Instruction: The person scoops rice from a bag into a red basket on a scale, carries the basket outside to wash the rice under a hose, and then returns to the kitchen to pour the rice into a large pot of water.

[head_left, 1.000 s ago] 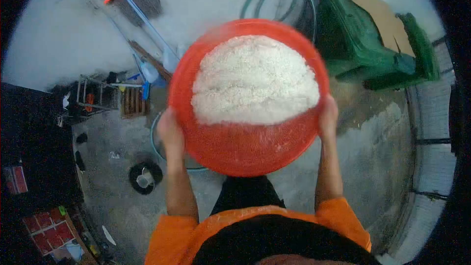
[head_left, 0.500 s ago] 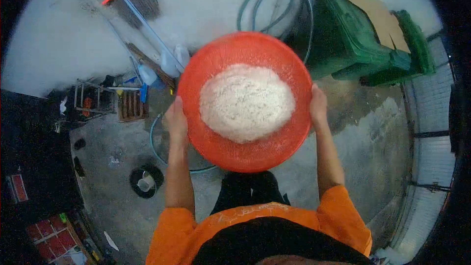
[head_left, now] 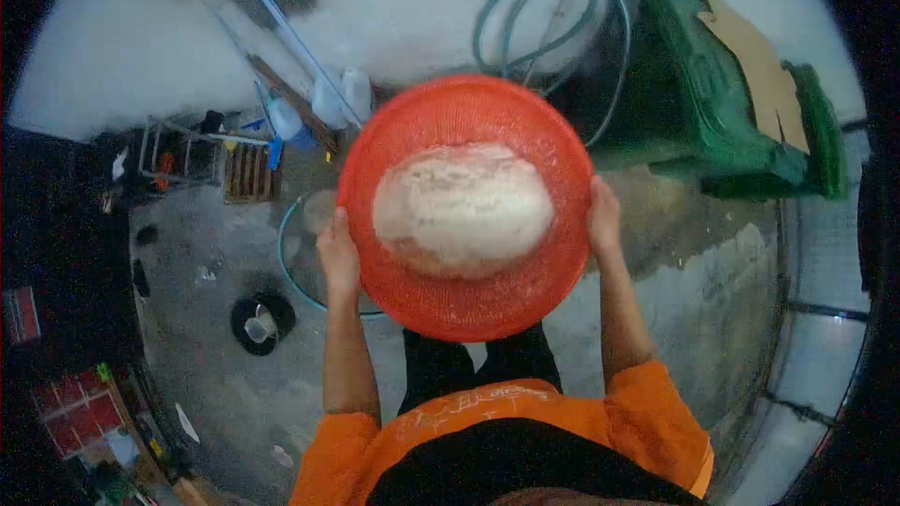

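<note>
Red basket of blurred, seemingly white grains, left hand and right hand gripping opposite rims

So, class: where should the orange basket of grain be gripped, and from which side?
By its rim, from left and right, as the left hand and right hand do: the orange basket is wide, round, shallow, with grain heaped centrally, so opposite grips likely keep it level.
</note>
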Motion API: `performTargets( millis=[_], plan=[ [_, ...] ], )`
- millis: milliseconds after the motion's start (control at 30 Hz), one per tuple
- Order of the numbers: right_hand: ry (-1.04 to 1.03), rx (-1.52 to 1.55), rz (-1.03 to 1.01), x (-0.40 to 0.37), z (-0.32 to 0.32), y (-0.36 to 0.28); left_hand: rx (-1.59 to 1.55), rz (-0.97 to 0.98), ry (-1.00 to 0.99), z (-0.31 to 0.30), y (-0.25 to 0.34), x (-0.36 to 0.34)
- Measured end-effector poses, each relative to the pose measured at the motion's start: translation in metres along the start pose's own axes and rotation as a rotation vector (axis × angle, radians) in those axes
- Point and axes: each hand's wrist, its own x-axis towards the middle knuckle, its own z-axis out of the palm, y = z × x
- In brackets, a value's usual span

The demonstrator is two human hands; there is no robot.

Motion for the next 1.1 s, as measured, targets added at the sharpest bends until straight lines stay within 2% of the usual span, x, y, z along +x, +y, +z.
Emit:
performTargets(
  millis=[33, 67, 100, 267, 333, 467, 533, 633, 767, 833, 867, 933, 967, 1033, 1067, 1100],
  plan=[
    [-0.018, -0.002, -0.001, 0.0, -0.003, 0.014, -0.031, -0.034, 0.024, 0.013, -0.009, -0.015],
    [-0.112, 0.058, 0.121, -0.002, -0.009, 0.023, -0.017, -0.074, 0.039, 0.016, -0.02, -0.028],
    [-0.207, 0.119, 0.234, 0.044, 0.027, -0.017, 0.052, -0.133, 0.086, 0.001, -0.006, 0.027],
    [-0.354, -0.174, 0.141, 0.082, 0.079, 0.051, 0.254, -0.332, 0.139, -0.002, -0.088, 0.049],
    [-0.601, -0.104, 0.154, 0.081, 0.094, 0.093, 0.732, -0.396, -0.053, -0.013, -0.136, 0.044],
    [-0.762, -0.277, 0.327, 0.076, 0.116, 0.11, 0.631, -0.282, 0.008, -0.002, -0.189, 0.029],
    [-0.806, -0.403, 0.252, 0.066, 0.126, 0.126, 0.962, -0.358, -0.043, -0.008, -0.211, 0.029],
    [-0.904, -0.314, 0.306, 0.06, 0.136, 0.145, 0.837, -0.399, -0.134, -0.017, -0.249, 0.029],
    [-1.053, -0.343, 0.449, 0.066, 0.146, 0.144, 0.618, -0.44, -0.106, -0.015, -0.294, 0.008],
    [-1.051, -0.345, 0.392, 0.066, 0.152, 0.152, 0.986, -0.571, -0.133, -0.008, -0.3, 0.005],
    [-1.068, -0.352, 0.407, 0.061, 0.152, 0.162, 0.99, -0.594, -0.14, -0.016, -0.317, -0.007],
    [-1.098, -0.261, 0.471, 0.06, 0.157, 0.181, 0.926, -0.406, -0.017, -0.032, -0.362, -0.019],
    [-1.096, -0.266, 0.471, 0.063, 0.154, 0.179, 0.921, -0.406, -0.019, -0.023, -0.346, -0.014],
    [-1.106, -0.207, 0.396, 0.072, 0.149, 0.166, 1.115, -0.549, -0.169, -0.002, -0.3, 0.003],
    [-1.094, -0.213, 0.384, 0.08, 0.149, 0.148, 1.104, -0.536, -0.166, -0.002, -0.297, 0.007],
    [-1.172, -0.19, 0.422, 0.09, 0.145, 0.127, 1.02, -0.516, -0.128, -0.004, -0.299, 0.005]
  ],
)
